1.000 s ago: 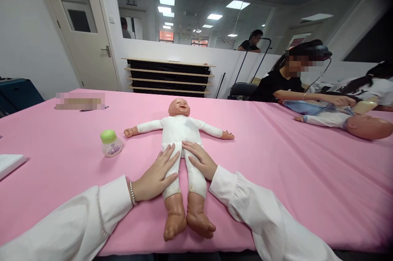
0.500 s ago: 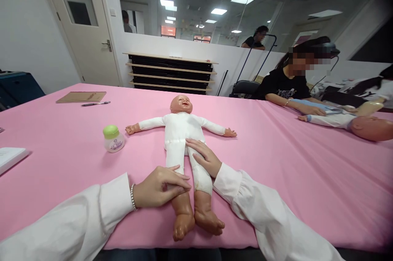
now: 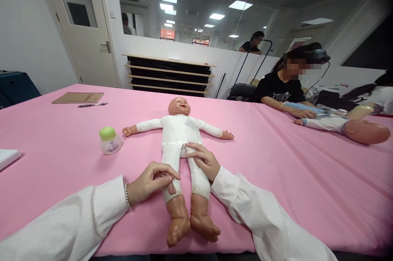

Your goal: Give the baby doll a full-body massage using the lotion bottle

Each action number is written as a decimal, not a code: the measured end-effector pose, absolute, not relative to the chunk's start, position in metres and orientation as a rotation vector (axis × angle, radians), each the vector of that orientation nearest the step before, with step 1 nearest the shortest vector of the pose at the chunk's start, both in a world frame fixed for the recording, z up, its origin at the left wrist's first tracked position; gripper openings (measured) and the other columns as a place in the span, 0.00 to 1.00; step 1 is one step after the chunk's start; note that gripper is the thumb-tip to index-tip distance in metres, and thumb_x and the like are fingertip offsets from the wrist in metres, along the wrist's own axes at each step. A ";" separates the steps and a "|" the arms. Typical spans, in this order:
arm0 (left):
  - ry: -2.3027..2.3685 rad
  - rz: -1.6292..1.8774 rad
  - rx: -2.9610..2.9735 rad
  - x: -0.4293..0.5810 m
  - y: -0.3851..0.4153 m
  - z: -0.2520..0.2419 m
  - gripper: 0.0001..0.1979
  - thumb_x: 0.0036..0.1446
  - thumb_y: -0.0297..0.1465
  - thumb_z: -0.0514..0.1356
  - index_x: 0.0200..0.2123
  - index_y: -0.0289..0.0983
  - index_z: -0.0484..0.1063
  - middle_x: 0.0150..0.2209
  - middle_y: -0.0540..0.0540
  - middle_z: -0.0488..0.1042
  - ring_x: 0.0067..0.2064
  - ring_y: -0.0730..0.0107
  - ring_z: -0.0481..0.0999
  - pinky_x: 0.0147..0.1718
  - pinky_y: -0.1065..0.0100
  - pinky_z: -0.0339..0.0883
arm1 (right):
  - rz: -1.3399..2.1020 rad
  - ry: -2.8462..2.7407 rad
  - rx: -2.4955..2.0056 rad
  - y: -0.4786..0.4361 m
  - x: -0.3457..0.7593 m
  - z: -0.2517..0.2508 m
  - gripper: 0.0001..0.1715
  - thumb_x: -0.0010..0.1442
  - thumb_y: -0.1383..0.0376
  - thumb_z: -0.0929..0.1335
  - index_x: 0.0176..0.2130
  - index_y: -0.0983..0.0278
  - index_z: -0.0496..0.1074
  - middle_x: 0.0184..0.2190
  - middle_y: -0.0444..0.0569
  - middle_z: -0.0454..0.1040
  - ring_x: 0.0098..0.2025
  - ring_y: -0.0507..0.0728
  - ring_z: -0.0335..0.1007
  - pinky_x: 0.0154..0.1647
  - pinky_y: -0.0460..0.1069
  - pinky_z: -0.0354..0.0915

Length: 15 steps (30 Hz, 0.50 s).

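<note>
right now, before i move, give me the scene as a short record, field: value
surface: pink cloth
centre: doll on its back, arms spread, feet toward the wearer
left hand: at the lower leg on the left, fingers curled
right hand: over the other thigh
left side: green-lidded jar; farther back, notebook and pen
far right: second doll, co-worker's hand nearby

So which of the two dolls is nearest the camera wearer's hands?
The white doll lying face up, arms spread, with the right hand on its thigh. The other doll, far right, is trimmed in blue and lies by a co-worker's hand.
</note>
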State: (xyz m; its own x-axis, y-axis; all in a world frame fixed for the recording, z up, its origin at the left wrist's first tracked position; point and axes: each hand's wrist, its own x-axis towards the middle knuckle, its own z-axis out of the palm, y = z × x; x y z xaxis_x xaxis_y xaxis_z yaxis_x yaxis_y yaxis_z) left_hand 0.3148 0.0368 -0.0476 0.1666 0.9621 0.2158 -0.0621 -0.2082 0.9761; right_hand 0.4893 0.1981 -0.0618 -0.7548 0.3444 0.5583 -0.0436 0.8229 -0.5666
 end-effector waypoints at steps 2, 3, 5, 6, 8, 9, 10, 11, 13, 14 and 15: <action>0.910 1.261 1.360 0.313 0.038 -0.048 0.13 0.54 0.37 0.58 0.35 0.33 0.74 0.21 0.46 0.72 0.25 0.69 0.72 0.26 0.70 0.64 | 0.742 -2.276 -0.200 0.195 0.490 -0.059 0.15 0.55 0.71 0.60 0.34 0.60 0.74 0.48 0.47 0.69 0.55 0.57 0.59 0.57 0.59 0.55; 0.896 1.269 1.337 0.313 0.038 -0.049 0.12 0.54 0.36 0.58 0.34 0.33 0.74 0.21 0.46 0.71 0.24 0.70 0.71 0.26 0.70 0.64 | 0.748 -2.247 -0.186 0.194 0.490 -0.058 0.15 0.54 0.71 0.60 0.33 0.60 0.74 0.46 0.47 0.70 0.54 0.57 0.60 0.56 0.59 0.56; 0.869 1.287 1.298 0.311 0.040 -0.051 0.11 0.53 0.35 0.58 0.34 0.33 0.74 0.20 0.47 0.70 0.23 0.70 0.71 0.25 0.70 0.63 | 0.772 -2.178 -0.165 0.190 0.491 -0.055 0.14 0.53 0.72 0.60 0.31 0.61 0.73 0.41 0.47 0.73 0.52 0.58 0.63 0.54 0.58 0.59; 0.858 1.297 1.278 0.311 0.041 -0.052 0.11 0.53 0.35 0.58 0.35 0.33 0.74 0.19 0.47 0.70 0.23 0.70 0.70 0.26 0.69 0.63 | 0.786 -2.143 -0.168 0.189 0.491 -0.054 0.14 0.53 0.72 0.60 0.30 0.61 0.73 0.38 0.47 0.74 0.50 0.58 0.64 0.53 0.58 0.60; 0.837 1.326 1.216 0.310 0.043 -0.053 0.11 0.52 0.34 0.58 0.34 0.33 0.74 0.18 0.47 0.69 0.22 0.70 0.70 0.26 0.69 0.63 | 0.807 -2.071 -0.221 0.186 0.492 -0.053 0.14 0.53 0.71 0.60 0.27 0.61 0.73 0.32 0.47 0.75 0.46 0.58 0.67 0.49 0.57 0.62; 0.829 1.346 1.166 0.310 0.044 -0.053 0.11 0.52 0.33 0.58 0.34 0.32 0.74 0.17 0.48 0.69 0.21 0.71 0.69 0.25 0.69 0.62 | 0.811 -2.029 -0.274 0.186 0.492 -0.053 0.13 0.52 0.71 0.60 0.26 0.61 0.72 0.29 0.47 0.74 0.43 0.58 0.68 0.48 0.57 0.63; 0.821 1.368 1.104 0.310 0.045 -0.053 0.10 0.51 0.33 0.58 0.33 0.32 0.74 0.16 0.48 0.68 0.21 0.71 0.69 0.24 0.70 0.62 | 0.816 -1.978 -0.341 0.185 0.492 -0.053 0.13 0.52 0.70 0.60 0.25 0.61 0.71 0.27 0.47 0.74 0.41 0.58 0.68 0.46 0.56 0.63; 0.808 1.390 1.036 0.309 0.046 -0.053 0.10 0.49 0.32 0.58 0.32 0.32 0.74 0.16 0.48 0.67 0.20 0.72 0.68 0.22 0.71 0.61 | 0.823 -1.920 -0.417 0.185 0.492 -0.053 0.13 0.52 0.69 0.60 0.25 0.61 0.71 0.27 0.47 0.73 0.39 0.57 0.68 0.45 0.55 0.64; 0.777 1.437 0.906 0.308 0.049 -0.052 0.09 0.48 0.31 0.58 0.31 0.32 0.74 0.15 0.49 0.66 0.19 0.72 0.67 0.20 0.72 0.60 | 0.847 -1.783 -0.578 0.187 0.491 -0.054 0.12 0.52 0.68 0.59 0.26 0.62 0.70 0.28 0.48 0.72 0.37 0.56 0.67 0.44 0.54 0.64; 0.764 1.460 0.855 0.307 0.050 -0.052 0.09 0.48 0.30 0.58 0.31 0.32 0.74 0.16 0.49 0.66 0.19 0.73 0.67 0.20 0.72 0.60 | 0.878 -1.716 -0.655 0.190 0.490 -0.056 0.11 0.52 0.67 0.59 0.28 0.62 0.69 0.29 0.48 0.71 0.38 0.56 0.67 0.45 0.54 0.63; 0.756 1.480 0.811 0.305 0.052 -0.052 0.09 0.48 0.30 0.57 0.31 0.32 0.74 0.16 0.49 0.66 0.20 0.73 0.67 0.19 0.73 0.60 | 0.927 -1.648 -0.726 0.193 0.489 -0.058 0.10 0.51 0.67 0.59 0.30 0.63 0.69 0.32 0.49 0.71 0.39 0.56 0.66 0.46 0.54 0.63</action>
State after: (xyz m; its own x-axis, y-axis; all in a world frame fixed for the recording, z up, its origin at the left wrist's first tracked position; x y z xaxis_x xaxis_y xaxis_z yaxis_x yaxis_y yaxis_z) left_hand 0.3054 0.0517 -0.0518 -0.0299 0.9981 0.0545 -0.5410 -0.0620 0.8387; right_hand 0.4890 0.1930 -0.0577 -0.2542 0.8309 0.4949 0.0081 0.5135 -0.8580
